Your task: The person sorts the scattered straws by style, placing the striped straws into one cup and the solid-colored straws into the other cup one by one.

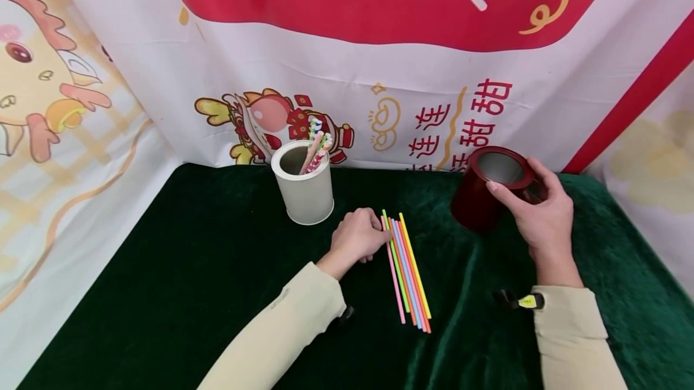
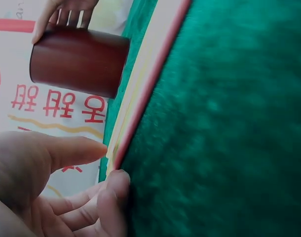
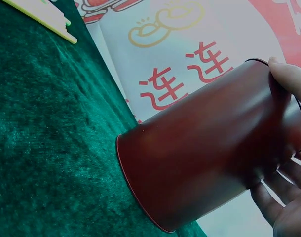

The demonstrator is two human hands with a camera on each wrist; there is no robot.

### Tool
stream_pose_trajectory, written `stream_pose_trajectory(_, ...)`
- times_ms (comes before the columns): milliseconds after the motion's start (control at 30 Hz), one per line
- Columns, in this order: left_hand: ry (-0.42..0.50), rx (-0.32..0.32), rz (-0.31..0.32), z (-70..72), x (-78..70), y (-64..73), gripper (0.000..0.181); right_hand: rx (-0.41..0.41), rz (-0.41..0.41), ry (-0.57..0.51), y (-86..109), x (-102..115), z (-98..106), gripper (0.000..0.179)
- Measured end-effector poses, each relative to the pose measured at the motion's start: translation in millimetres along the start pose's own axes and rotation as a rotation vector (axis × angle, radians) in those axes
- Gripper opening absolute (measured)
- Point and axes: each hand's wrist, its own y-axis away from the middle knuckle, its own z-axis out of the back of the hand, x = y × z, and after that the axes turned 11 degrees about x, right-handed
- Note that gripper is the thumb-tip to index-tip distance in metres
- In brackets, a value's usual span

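Note:
In the head view my left hand (image 1: 359,234) is at the upper part of a row of thin coloured drinking straws (image 1: 406,275), with thumb and forefinger on the pink straw (image 1: 394,284) at its left side. The left wrist view shows that pink straw (image 2: 153,89) running up from between thumb and forefinger. My right hand (image 1: 544,215) grips a dark red cylindrical canister (image 1: 477,203) near its rim, thumb on one side and fingers on the other. The canister stands slightly tilted in the head view, and its open top shows a grey inside.
A white canister (image 1: 306,200) stands at the back left with several patterned straws (image 1: 317,149) leaning inside it. Dark green velvet cloth (image 1: 217,269) covers the table. A printed curtain (image 1: 347,70) hangs right behind the table's far edge.

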Motion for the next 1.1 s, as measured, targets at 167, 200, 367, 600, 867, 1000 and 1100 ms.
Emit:
stream_pose_trajectory(167, 0.149, 0.013, 0.078, -0.3, -6.2, -9.5, 0.024, 0.000, 0.009, -0.007, 0.4, -2, -3, 0.087)
stream_pose_trajectory(200, 0.198, 0.017, 0.090, -0.8, -6.3, -10.4, 0.024, 0.000, 0.012, -0.009, 0.5, -2, -4, 0.087)
stream_pose_trajectory(367, 0.471, 0.050, 0.085, -1.7, -2.4, -11.6, 0.018, -0.003, 0.033, -0.020, 1.1, -1, -5, 0.086)
stream_pose_trajectory(600, 0.572, 0.046, 0.035, 5.5, 0.4, -5.5, 0.012, 0.000, 0.028, -0.025, 1.7, -2, -6, 0.087)
stream_pose_trajectory(867, 0.644, 0.025, -0.085, 19.1, -17.0, 11.0, 0.014, 0.002, 0.061, -0.005, 0.5, -7, -6, 0.091)
stream_pose_trajectory(1000, 0.686, 0.036, -0.160, 25.9, -29.1, 19.3, 0.014, 0.017, 0.090, 0.013, -0.1, -10, -7, 0.100)
stream_pose_trajectory(1100, 0.734, 0.027, -0.192, 29.9, -36.9, 23.2, 0.014, 0.011, 0.100, 0.009, -0.4, -10, -7, 0.101)
